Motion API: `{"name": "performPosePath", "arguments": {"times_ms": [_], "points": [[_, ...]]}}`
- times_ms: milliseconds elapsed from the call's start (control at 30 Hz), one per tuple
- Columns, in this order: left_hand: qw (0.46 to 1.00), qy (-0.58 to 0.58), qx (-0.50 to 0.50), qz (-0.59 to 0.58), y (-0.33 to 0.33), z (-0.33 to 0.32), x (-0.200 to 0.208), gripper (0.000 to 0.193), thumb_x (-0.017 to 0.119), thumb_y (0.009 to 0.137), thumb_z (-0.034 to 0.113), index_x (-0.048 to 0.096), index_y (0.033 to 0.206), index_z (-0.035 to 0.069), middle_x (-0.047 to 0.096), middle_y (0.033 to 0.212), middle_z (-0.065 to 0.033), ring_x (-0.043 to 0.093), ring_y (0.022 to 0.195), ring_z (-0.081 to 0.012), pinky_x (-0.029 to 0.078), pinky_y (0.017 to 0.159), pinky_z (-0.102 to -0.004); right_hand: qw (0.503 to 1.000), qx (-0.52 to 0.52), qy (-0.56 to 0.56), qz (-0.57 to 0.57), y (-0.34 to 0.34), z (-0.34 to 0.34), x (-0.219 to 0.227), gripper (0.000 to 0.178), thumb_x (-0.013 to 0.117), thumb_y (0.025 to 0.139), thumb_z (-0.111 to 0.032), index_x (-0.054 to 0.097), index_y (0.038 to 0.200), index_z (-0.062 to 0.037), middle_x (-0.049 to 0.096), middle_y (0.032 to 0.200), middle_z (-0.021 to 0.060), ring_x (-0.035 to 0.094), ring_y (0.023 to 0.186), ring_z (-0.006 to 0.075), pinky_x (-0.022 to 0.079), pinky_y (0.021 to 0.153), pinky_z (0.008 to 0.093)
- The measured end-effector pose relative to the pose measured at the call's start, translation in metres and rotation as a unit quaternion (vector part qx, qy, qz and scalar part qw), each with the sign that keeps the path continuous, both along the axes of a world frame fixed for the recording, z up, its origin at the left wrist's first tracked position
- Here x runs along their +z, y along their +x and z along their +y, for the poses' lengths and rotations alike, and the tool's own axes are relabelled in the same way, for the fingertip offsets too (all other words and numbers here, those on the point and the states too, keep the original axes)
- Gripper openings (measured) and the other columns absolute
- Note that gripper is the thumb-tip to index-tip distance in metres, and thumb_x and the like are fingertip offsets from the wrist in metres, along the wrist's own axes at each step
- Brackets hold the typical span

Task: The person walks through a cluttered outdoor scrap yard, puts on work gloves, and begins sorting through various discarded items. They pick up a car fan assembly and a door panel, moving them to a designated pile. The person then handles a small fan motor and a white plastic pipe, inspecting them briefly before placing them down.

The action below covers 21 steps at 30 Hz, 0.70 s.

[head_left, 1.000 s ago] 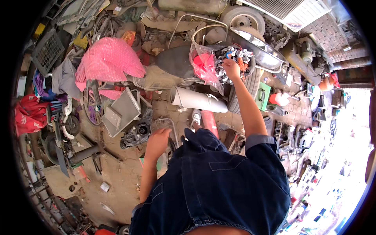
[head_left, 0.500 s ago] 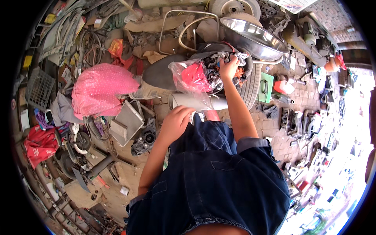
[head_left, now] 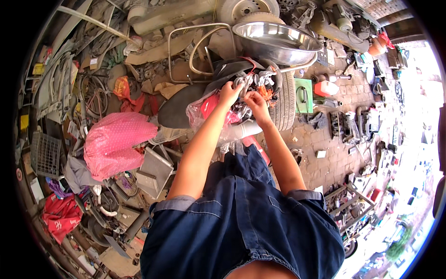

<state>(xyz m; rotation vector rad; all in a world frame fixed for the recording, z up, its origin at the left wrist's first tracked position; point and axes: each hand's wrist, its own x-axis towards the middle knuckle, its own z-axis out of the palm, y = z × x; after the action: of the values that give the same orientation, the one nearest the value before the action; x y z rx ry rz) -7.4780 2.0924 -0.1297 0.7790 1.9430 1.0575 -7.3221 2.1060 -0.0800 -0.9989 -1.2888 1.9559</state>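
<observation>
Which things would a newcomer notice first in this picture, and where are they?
The eye would probably fall first on the bright pink dotted cover, left of centre. Next might come the shiny metal basin near the top, right of centre. Below it, the left hand and right hand are at a tangled grey and orange bundle.

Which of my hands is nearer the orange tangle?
Right. Your right hand is close beside the orange tangle, at its lower left; your left hand is farther left.

Basin (head_left: 274, 52) blocking far side, tire (head_left: 286, 102) right
</observation>
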Motion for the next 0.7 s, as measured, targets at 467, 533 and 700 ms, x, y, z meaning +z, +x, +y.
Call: {"name": "performPosePath", "arguments": {"times_ms": [467, 533, 700], "points": [[0.977, 0.073, 0.068, 0.191, -0.014, -0.052, 0.090, 0.014, 0.060, 0.082, 0.012, 0.062, 0.087, 0.000, 0.059, 0.084, -0.0167, 0.057, 0.085, -0.0355, 0.044, 0.076, -0.0417, 0.891, -0.039, 0.373, -0.255, -0.031, 0.035, -0.025, 0.066, 0.064, 0.069, -0.002, 0.044, 0.132, -0.0084, 0.039, 0.130, 0.0185, 0.037, 0.122, 0.0379, 0.034, 0.102, 0.0406], [0.970, 0.117, 0.084, 0.197, -0.021, -0.070, 0.105, 0.012, 0.059, 0.082, 0.008, 0.061, 0.088, -0.001, 0.057, 0.082, -0.0160, 0.057, 0.081, -0.0353, 0.045, 0.072, -0.0416, 0.859, -0.067, 0.381, -0.334, -0.032, 0.042, -0.049, 0.069, 0.067, 0.067, -0.007, 0.043, 0.132, -0.0095, 0.040, 0.129, 0.0167, 0.038, 0.121, 0.0371, 0.034, 0.102, 0.0420], [0.941, 0.175, 0.153, 0.245, -0.052, -0.135, 0.175, 0.012, 0.059, 0.085, 0.008, 0.060, 0.090, -0.004, 0.055, 0.080, -0.0117, 0.055, 0.072, -0.0237, 0.044, 0.066, -0.0321, 0.835, -0.050, 0.382, -0.393, -0.025, 0.059, -0.074, 0.064, 0.071, 0.065, -0.014, 0.048, 0.125, -0.0079, 0.041, 0.130, 0.0134, 0.038, 0.120, 0.0361, 0.036, 0.100, 0.0432]]}}
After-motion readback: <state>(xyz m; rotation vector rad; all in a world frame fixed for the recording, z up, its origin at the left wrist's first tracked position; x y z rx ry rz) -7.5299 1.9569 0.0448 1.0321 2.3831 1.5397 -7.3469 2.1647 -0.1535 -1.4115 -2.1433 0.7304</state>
